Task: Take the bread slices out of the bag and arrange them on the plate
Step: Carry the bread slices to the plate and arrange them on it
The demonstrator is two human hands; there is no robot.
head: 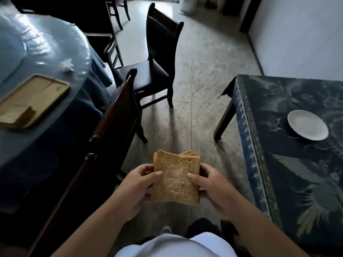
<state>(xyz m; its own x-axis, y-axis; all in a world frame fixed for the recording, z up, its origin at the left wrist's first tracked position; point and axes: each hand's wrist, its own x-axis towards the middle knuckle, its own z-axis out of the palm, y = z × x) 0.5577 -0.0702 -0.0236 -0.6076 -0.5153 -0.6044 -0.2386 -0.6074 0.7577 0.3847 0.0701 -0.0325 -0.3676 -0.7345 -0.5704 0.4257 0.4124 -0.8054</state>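
A stack of brown bread slices (176, 179) is held in front of me above the floor, between both hands. My left hand (136, 188) grips its left edge with the thumb on the top slice. My right hand (213, 185) grips the right edge the same way. No bag shows around the slices. A white round plate (308, 125) lies bare on the dark patterned table (278, 182) to my right, well apart from the bread.
A round table with a blue cover (37, 52) stands at the left, bearing a tan tray (33, 101) and a crumpled tissue (66, 65). Two dark wooden chairs, one near (111, 115) and one farther (157, 58), stand between the tables. Tiled floor lies ahead.
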